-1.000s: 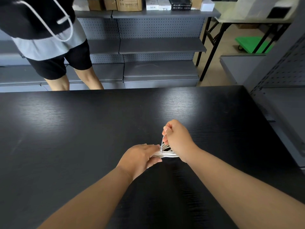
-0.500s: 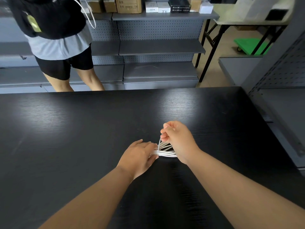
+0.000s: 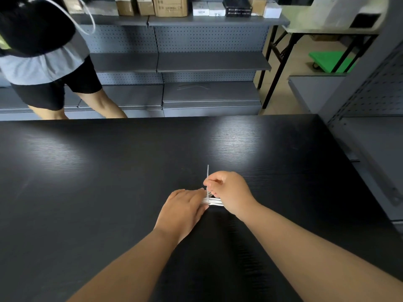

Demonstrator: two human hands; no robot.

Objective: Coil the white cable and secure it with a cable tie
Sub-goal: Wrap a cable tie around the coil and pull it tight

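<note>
1. The white cable [image 3: 216, 201] is a flat coiled bundle between the two hands, low over the black table [image 3: 87, 171].
2. The left hand [image 3: 183, 209] grasps the bundle, with the fingers over it and the thumb at the near side.
3. The right hand [image 3: 230, 192] pinches the cable tie [image 3: 207, 174]; its thin tail stands upright above the fingers.
4. Another person [image 3: 43, 62] stands behind the table, near grey shelves [image 3: 213, 62].
</note>
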